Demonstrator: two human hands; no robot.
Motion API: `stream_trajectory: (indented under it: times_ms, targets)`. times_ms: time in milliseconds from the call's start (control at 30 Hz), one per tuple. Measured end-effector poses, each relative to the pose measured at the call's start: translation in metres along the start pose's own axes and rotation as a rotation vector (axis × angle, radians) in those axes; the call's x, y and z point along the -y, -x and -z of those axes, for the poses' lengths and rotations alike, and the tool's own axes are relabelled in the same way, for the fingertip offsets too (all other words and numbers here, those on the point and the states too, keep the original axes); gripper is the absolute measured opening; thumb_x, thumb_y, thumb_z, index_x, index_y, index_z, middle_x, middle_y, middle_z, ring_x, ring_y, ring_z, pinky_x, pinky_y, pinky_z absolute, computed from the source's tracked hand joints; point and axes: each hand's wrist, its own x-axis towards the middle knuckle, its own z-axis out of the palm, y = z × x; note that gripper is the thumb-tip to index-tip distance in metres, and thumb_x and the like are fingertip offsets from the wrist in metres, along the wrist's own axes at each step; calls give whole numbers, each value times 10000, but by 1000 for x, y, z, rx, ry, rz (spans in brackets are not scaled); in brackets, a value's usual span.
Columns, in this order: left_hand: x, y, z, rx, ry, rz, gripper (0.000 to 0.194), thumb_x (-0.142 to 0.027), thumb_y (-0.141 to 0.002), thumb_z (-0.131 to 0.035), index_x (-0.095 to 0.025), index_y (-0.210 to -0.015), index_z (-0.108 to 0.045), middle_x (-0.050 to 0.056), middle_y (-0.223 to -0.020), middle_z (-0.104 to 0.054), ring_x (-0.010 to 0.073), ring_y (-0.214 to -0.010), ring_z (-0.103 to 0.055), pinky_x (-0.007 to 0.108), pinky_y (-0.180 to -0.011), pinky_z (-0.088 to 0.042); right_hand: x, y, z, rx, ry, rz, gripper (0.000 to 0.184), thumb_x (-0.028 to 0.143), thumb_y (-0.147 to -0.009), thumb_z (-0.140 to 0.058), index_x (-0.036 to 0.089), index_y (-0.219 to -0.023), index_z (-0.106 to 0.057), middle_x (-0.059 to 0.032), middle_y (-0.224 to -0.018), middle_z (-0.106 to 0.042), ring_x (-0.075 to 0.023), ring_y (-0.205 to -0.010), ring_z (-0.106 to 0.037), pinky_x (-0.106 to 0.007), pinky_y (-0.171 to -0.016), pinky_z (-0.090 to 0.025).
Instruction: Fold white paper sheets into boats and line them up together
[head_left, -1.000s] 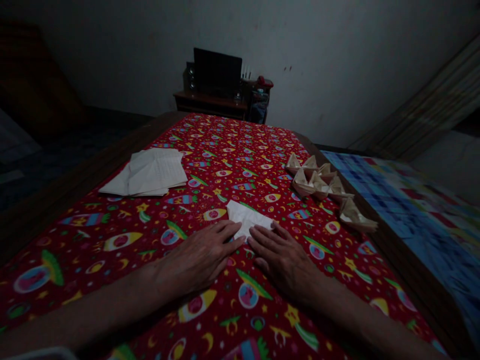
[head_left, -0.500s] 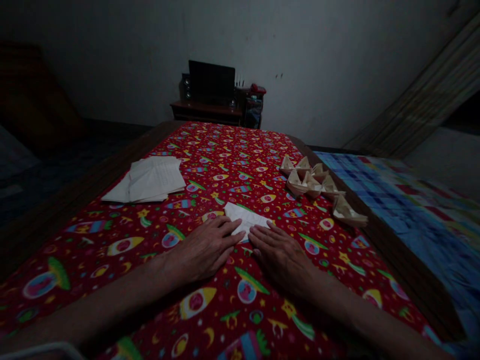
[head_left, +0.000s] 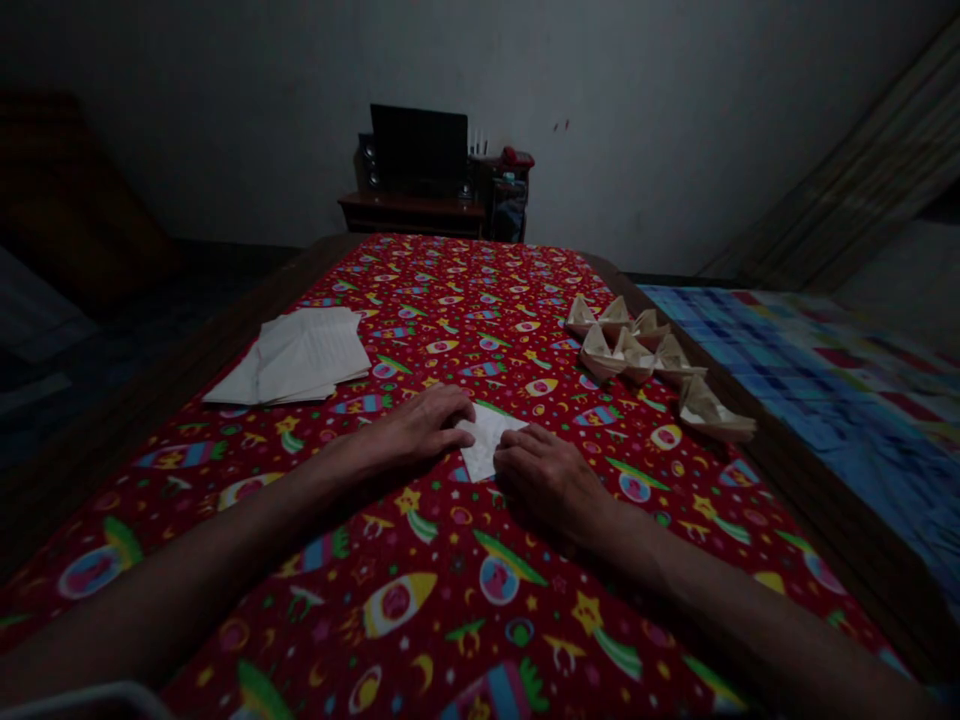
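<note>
A small folded piece of white paper (head_left: pixel 486 442) lies on the red patterned cloth between my two hands. My left hand (head_left: pixel 431 425) grips its left corner, thumb below and curled fingers above. On the opposite side my right hand (head_left: pixel 551 475) has its fingers bent over the paper's right edge, and their tips are partly hidden. To the right stand several folded paper boats (head_left: pixel 634 352) with pointed peaks, set close together; one boat (head_left: pixel 712 412) sits nearer to me. Off to the left is a fanned stack of paper sheets (head_left: pixel 304 355).
The red cloth (head_left: pixel 480 300) with rockets and stars covers a long dark wooden table (head_left: pixel 814 510). Beyond its far end, a black screen (head_left: pixel 418 150) and speakers stand on a low cabinet (head_left: pixel 412 212). A blue checked surface (head_left: pixel 750 350) lies on the right.
My hands have gone from lying flat on the folded paper to curled fingers at its two sides. The paper appears turned, its lower corner now showing. The view has shifted slightly.
</note>
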Motion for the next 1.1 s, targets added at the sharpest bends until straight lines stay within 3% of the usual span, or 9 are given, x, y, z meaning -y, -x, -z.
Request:
stream_trajectory:
  times_ms: [200,533,1100]
  targets:
    - [0,-10,0,39,49,70,127,-255,-791,-587,-162,-706,-600,-5,-702,-571,140,-694,-521,236,-624,-364,3,-2,4,13,-16,-4,253,169,-936,-382,138,-798,-592,-76,-806,-591,-163,-788,-489,-280,-723,-427]
    - [-4,-9,-9,-33,-46,98,103,-239,-783,-607,-170,-709,-590,12,-740,-589,173,-760,-526,274,-678,-370,2,-1,2,39,28,5,256,163,-936,-373,133,-810,-594,-81,-808,-593,-167,-781,-492,-289,-728,-437]
    - [-3,-7,-15,-110,20,96,131,-233,-787,-591,-172,-682,-544,-2,-726,-544,161,-754,-502,280,-681,-370,2,-1,1,29,4,-13,230,151,-930,-384,143,-814,-581,-82,-815,-604,-165,-796,-521,-283,-731,-441]
